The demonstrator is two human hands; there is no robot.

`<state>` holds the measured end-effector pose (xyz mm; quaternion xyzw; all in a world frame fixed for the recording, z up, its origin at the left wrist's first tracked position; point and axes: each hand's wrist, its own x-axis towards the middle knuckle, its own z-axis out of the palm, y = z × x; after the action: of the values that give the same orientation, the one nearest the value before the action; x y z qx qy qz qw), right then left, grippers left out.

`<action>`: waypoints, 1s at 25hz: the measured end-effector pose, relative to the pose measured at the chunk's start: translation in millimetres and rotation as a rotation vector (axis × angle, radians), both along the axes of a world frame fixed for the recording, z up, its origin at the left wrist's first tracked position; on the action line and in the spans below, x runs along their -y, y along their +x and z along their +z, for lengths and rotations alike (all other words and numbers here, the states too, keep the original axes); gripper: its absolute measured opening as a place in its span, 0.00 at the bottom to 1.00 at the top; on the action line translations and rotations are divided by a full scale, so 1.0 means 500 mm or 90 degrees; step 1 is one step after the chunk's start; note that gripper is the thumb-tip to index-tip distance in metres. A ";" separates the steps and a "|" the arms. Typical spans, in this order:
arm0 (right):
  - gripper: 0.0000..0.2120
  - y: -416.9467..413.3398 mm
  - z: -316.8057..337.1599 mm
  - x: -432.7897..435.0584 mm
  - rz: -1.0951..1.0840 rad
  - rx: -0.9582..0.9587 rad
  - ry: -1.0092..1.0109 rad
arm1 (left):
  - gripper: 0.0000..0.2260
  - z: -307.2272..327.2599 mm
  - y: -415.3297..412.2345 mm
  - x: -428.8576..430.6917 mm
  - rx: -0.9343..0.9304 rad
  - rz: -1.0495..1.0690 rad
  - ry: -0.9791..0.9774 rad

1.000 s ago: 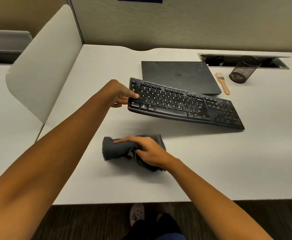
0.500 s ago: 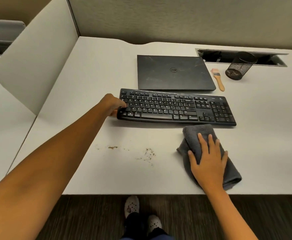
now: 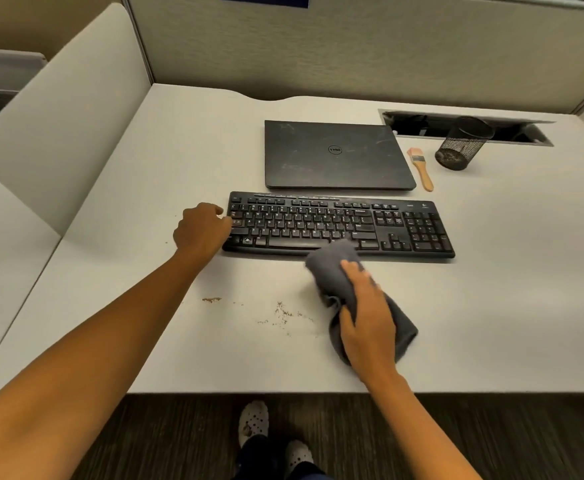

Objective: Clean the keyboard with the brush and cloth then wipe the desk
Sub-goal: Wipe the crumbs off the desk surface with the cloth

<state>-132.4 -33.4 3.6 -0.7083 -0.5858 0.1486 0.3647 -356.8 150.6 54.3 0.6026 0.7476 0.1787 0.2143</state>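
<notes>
Your left hand [image 3: 202, 230] hides its own fingertips beside the black plastic keyboard [image 3: 339, 225]; you cannot tell its grip. Your right hand [image 3: 370, 320] covers much of the folded grey cloth [image 3: 330, 271], whose blurred far end hides some keyboard edge.

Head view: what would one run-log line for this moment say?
left hand: holds keyboard at left end | right hand: presses cloth on desk | crumbs: unwiped | brush: idle beside laptop
</notes>
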 end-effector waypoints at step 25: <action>0.31 -0.185 0.028 -0.064 0.207 -0.154 -0.055 | 0.24 -0.142 -0.394 0.203 -0.161 -0.029 0.143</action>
<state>-224.7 -1.3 17.8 -0.5963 -0.6373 0.3148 0.3730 -553.7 49.0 -16.7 0.6570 0.7302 0.1793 0.0541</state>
